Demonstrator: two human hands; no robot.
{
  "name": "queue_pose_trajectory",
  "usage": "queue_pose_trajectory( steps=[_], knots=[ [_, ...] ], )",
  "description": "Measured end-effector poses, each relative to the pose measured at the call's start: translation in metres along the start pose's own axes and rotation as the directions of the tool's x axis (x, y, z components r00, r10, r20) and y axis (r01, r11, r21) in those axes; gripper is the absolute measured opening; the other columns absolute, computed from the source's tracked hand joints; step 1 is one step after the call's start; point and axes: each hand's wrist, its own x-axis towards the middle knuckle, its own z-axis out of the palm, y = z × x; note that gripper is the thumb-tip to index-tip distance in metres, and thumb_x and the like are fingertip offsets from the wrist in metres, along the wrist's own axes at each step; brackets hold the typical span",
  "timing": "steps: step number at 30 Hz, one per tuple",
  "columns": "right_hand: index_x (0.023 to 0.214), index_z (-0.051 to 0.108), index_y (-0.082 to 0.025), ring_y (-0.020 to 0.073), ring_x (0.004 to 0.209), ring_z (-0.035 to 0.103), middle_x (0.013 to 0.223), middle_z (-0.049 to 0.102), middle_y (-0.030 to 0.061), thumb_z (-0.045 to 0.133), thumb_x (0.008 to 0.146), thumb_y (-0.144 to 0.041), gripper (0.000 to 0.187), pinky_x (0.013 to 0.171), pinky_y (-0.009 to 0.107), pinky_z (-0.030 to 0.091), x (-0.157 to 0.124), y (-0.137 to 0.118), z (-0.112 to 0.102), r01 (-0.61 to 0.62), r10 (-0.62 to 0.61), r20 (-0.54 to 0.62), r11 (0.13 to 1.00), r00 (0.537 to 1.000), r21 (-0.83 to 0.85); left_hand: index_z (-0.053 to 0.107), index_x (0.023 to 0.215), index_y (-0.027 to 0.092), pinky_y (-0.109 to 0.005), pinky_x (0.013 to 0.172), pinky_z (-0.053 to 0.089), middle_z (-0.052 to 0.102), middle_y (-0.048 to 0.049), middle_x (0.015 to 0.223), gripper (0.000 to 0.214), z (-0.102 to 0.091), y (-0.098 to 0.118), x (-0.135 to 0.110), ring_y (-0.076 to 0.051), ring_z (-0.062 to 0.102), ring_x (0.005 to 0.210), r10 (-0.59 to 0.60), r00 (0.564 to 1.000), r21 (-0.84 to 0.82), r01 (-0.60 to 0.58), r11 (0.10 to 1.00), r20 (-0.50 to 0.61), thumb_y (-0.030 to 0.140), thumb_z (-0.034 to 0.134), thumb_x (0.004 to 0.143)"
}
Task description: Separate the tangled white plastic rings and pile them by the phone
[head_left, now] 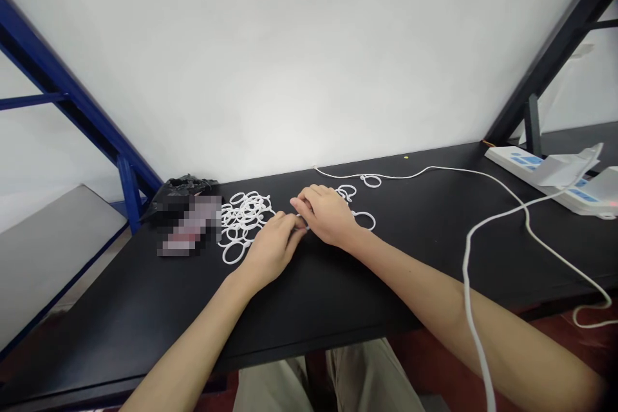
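A heap of white rings (244, 217) lies on the black table (338, 296), left of my hands. My left hand (273, 248) and my right hand (326, 214) meet at the table's middle, fingertips pinched together on something small and white that I cannot make out. A white cord (434, 169) with rings threaded on it runs from behind my right hand toward the right. A few more white rings (364, 220) lie just right of my right hand.
A black crumpled bag (181, 188) and a blurred patch sit left of the rings. A white power strip (545, 174) with paper on it is at the far right. The cord loops over the table's front edge. Blue and black frame bars stand at the sides.
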Motion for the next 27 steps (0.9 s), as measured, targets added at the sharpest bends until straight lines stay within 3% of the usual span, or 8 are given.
queue_pose_trajectory(
  steps=[3,6,12,18,22,27],
  knots=[
    [0.088,0.058,-0.019,0.0142,0.071,0.058,0.088,0.067,0.0022,0.039,0.099,-0.051,0.039,0.068,0.029,0.034,-0.002,-0.002,-0.007,-0.056,0.054,0.044,0.998,0.998,0.041,0.052,0.089,0.022,-0.028,0.068,0.045,0.061,0.0002,0.081,0.012,-0.002,-0.001,0.0,-0.015,0.056,0.072,-0.105,0.986,-0.076,0.096,0.992,-0.128,0.026,0.044,0.097],
    [0.095,0.056,-0.02,0.0143,0.069,0.058,0.091,0.067,0.0022,0.038,0.097,-0.055,0.039,0.063,0.028,0.032,-0.003,-0.003,-0.011,-0.102,0.098,0.056,0.993,0.994,0.066,0.051,0.088,0.022,-0.026,0.066,0.044,0.061,0.0021,0.077,0.011,-0.005,0.001,0.0,-0.014,0.057,0.067,-0.135,0.97,-0.118,0.113,0.987,-0.201,0.026,0.045,0.096],
    [0.084,0.054,-0.021,0.0162,0.072,0.06,0.083,0.068,0.0019,0.03,0.099,-0.057,0.046,0.061,0.027,0.03,-0.004,-0.005,-0.011,-0.159,0.133,0.174,0.976,0.976,0.146,0.055,0.093,0.022,-0.026,0.07,0.045,0.064,0.0017,0.08,0.01,-0.009,0.003,-0.001,-0.014,0.06,0.072,-0.133,0.958,-0.148,0.098,0.984,-0.252,0.026,0.046,0.096],
    [0.085,0.056,-0.021,0.0148,0.065,0.057,0.075,0.065,0.0017,0.024,0.097,-0.064,0.055,0.061,0.026,0.032,-0.003,0.0,-0.01,-0.288,0.228,0.221,0.91,0.948,0.299,0.056,0.092,0.022,-0.026,0.069,0.045,0.063,0.0009,0.08,0.012,-0.01,0.005,-0.003,-0.014,0.06,0.074,-0.178,0.942,-0.208,0.121,0.971,-0.283,0.031,0.048,0.096],
    [0.068,0.054,-0.019,0.0121,0.06,0.054,0.064,0.06,0.0001,0.02,0.099,-0.061,0.062,0.064,0.025,0.035,-0.003,0.003,-0.009,-0.225,0.127,0.229,0.848,0.965,0.479,0.056,0.087,0.021,-0.027,0.067,0.043,0.06,0.0003,0.079,0.018,-0.014,0.007,-0.002,-0.013,0.057,0.071,-0.206,0.935,-0.275,0.125,0.953,-0.288,0.036,0.05,0.095],
    [0.056,0.04,-0.019,0.0088,0.053,0.04,0.054,0.043,-0.0041,0.031,0.098,-0.055,0.057,0.057,0.025,0.03,-0.004,0.0,-0.009,-0.104,0.045,0.117,0.809,0.992,0.578,0.057,0.08,0.02,-0.028,0.068,0.042,0.062,-0.0007,0.078,0.027,-0.018,0.011,0.0,-0.014,0.056,0.073,-0.214,0.944,-0.277,0.142,0.95,-0.25,0.038,0.044,0.097]
  ],
)
